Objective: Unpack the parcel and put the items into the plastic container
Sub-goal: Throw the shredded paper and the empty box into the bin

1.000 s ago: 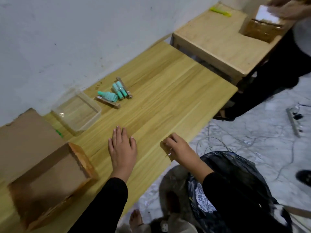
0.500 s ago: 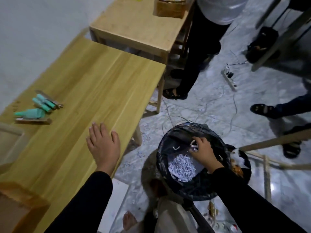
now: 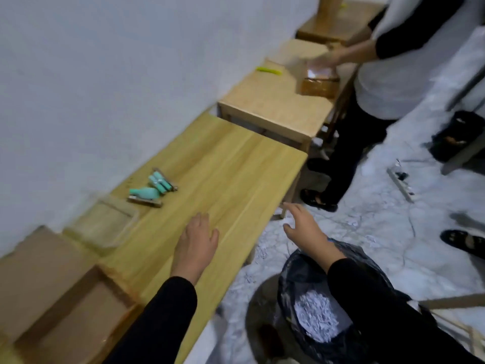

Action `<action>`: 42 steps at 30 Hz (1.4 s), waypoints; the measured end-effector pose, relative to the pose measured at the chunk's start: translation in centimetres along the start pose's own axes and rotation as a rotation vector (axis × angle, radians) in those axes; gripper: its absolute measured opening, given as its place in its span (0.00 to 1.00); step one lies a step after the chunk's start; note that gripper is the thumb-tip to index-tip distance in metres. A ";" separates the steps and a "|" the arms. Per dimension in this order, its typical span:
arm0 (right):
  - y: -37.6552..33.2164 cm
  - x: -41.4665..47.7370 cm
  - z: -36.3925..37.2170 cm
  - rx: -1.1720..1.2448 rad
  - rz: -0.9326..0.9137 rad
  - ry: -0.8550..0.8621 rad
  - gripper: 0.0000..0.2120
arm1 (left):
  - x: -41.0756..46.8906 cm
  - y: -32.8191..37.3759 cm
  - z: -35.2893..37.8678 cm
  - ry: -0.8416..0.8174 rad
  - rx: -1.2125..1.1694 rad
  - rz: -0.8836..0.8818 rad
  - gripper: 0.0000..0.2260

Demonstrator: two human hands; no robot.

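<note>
A person's right hand, fingers spread and holding nothing, is rising from the black bin bag of shredded paper at five o'clock, where it was reaching half a second ago; the packing waste seems discarded. The left hand is still resting flat and open on the wooden table. At eight o'clock the opened cardboard parcel is lying, seemingly emptied. Beyond it, at ten o'clock, the clear plastic container is sitting empty, with the teal items just beside it, likely next to go in.

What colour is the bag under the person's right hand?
Black: the plastic bin bag holding white paper shreds, in the head view.
</note>
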State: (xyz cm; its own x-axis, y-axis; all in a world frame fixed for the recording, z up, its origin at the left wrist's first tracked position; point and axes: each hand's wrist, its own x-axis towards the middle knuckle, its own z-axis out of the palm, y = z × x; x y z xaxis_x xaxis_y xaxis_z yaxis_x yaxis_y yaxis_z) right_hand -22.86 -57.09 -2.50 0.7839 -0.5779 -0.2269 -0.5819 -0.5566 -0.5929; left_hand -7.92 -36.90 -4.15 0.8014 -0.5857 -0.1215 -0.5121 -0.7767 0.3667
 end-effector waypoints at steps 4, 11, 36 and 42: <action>-10.6 1.6 3.0 0.066 -0.221 -0.032 0.23 | -2.0 -4.0 -5.0 0.150 -0.083 -0.075 0.22; -23.2 -2.4 13.8 0.200 -0.473 -0.286 0.21 | -11.9 -14.0 -9.7 0.558 -0.265 -0.418 0.15; -11.4 -1.5 6.7 0.251 -0.074 0.069 0.18 | -5.7 -2.8 -4.4 0.392 -1.021 -0.388 0.21; 2.1 -4.3 -2.1 0.166 0.127 0.263 0.18 | -1.7 10.4 1.7 0.049 -0.880 -0.063 0.21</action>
State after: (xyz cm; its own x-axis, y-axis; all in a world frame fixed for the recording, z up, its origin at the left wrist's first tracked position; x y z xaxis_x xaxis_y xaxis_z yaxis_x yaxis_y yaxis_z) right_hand -27.88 -56.96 -1.15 0.6122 -0.7826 -0.1132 -0.6115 -0.3778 -0.6953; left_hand -15.16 -44.39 -1.68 0.8427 -0.5218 -0.1329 -0.0595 -0.3356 0.9401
